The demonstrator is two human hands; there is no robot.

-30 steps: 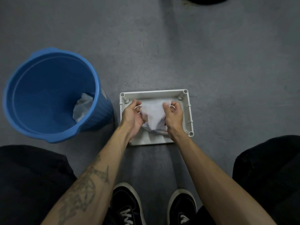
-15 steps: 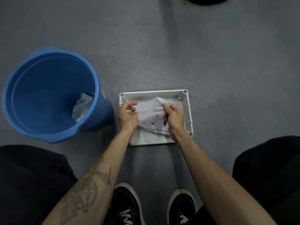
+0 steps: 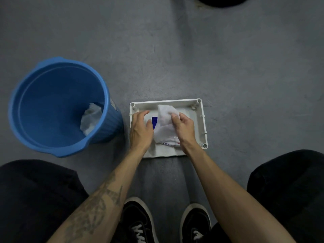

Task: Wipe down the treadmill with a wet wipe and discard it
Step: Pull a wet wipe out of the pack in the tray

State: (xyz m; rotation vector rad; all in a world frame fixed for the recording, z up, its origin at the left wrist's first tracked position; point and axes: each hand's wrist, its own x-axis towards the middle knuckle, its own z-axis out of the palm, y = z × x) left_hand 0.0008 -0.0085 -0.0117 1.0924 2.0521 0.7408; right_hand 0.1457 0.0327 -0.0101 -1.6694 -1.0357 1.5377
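Note:
A white wet wipe (image 3: 164, 121) stands up out of a white wipe packet (image 3: 171, 143) with blue print, which lies in a shallow white plastic tray (image 3: 196, 113) on the grey floor. My right hand (image 3: 184, 127) pinches the wipe near its top. My left hand (image 3: 141, 128) rests over the packet's left end, fingers loosely spread beside a blue flap (image 3: 154, 121). To the left of the tray stands a blue bucket (image 3: 57, 106) with a crumpled white wipe (image 3: 90, 120) inside. No treadmill is visible.
I crouch over the tray, with my black shoes (image 3: 138, 223) at the bottom edge and dark trouser knees (image 3: 291, 186) on either side. A dark round object (image 3: 220, 0) shows at the top edge. Grey floor stretches beyond the tray.
My right hand has drawn the wipe up and out of the packet. My left hand has let go of the wipe and opened over the packet's left end, uncovering the blue flap.

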